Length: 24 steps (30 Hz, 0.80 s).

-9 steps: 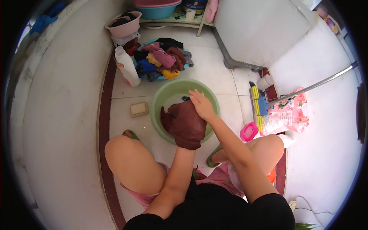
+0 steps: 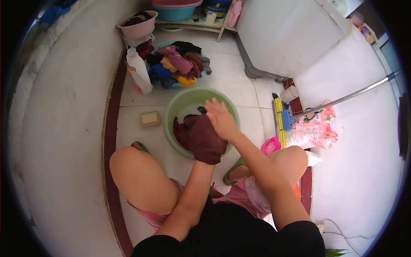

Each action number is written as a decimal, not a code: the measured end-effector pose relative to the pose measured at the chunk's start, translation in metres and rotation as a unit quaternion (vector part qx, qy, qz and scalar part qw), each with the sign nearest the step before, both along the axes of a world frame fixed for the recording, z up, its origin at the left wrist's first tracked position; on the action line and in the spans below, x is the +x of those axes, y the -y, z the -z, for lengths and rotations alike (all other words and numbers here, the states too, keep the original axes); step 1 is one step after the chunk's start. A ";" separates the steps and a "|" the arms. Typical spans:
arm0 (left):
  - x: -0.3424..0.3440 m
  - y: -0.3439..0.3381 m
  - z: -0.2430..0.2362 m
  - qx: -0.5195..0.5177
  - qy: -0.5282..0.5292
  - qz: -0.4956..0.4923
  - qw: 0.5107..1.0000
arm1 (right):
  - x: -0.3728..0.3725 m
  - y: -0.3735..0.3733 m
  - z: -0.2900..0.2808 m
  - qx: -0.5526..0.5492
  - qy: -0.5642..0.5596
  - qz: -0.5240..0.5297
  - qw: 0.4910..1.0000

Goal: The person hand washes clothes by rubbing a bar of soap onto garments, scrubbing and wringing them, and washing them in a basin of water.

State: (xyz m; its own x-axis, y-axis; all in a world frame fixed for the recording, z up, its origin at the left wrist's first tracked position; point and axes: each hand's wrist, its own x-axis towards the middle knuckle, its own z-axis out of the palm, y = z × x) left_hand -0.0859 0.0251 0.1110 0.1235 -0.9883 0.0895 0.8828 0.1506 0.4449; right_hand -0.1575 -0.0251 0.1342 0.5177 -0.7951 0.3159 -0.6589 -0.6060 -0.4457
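A wet-looking maroon cloth covers my left hand down to the wrist, so its fingers are hidden; only the left forearm shows below it. My right hand is at the cloth's upper right side, palm turned toward it, fingers stretched out and holding nothing. Whether the palm touches the fabric is hard to see. Both hands are over a light green basin. Part of the maroon fabric hangs into the basin on the left, and a small dark piece lies at its bottom.
Left of the basin a soap bar sits in a dish. Beyond stand a white bottle and a blue basin heaped with clothes. A mop, a pink floral bag and a pink brush are at the right.
My right hand has tilted, with its fingers spread a little more and raised along the cloth's edge. The cloth has shifted slightly over my left hand. The whole view has moved slightly.
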 end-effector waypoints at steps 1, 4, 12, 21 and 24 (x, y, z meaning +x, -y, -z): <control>-0.004 -0.001 0.000 -0.001 -0.023 -0.006 1.000 | -0.007 0.015 0.002 -0.008 -0.013 0.086 0.996; -0.008 -0.001 0.004 -0.007 -0.099 -0.024 0.995 | -0.005 0.010 0.008 0.034 0.047 0.064 0.996; -0.040 0.006 0.004 -0.086 -0.314 -0.074 0.943 | -0.016 0.005 -0.013 0.015 -0.055 0.065 0.996; -0.061 0.023 -0.009 -0.252 -0.459 -0.253 0.813 | 0.006 -0.032 -0.015 -0.002 -0.004 -0.116 0.993; -0.039 0.004 -0.002 -0.086 -0.592 0.130 0.790 | -0.042 0.028 0.001 0.050 -0.074 0.214 0.973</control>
State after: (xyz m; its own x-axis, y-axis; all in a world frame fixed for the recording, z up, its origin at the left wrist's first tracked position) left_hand -0.1245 0.0215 0.1129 0.0157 -0.9799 0.1990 0.6756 -0.1363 -0.7246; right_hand -0.1995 -0.0533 0.1330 0.1657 -0.9709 0.1730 -0.9026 -0.2200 -0.3700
